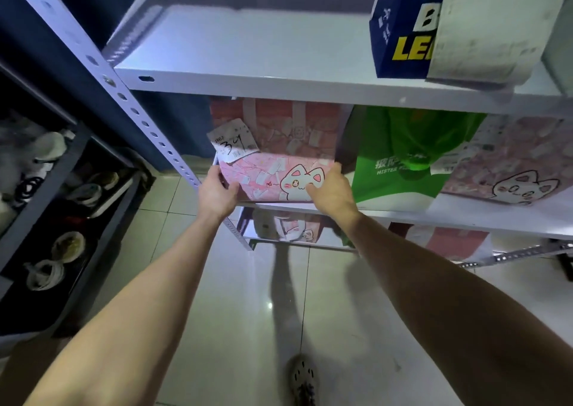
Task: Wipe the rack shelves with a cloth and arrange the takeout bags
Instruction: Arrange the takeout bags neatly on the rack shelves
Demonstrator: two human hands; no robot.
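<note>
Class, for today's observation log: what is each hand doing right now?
Left hand: grips the pink bag's left edge.
Right hand: grips its right edge.

We're in what looks like a takeout pickup corner of a shop: a white slotted-steel rack (279, 87) stands here, its shelves lined with branded carry bags. There's a pink cat-print bag (273, 170) with a numbered order slip (234, 145) stuck on it, a green bag (387, 185) beside it, a navy bag (400, 27) up top, glossy floor tiles (248, 312) below.
</note>
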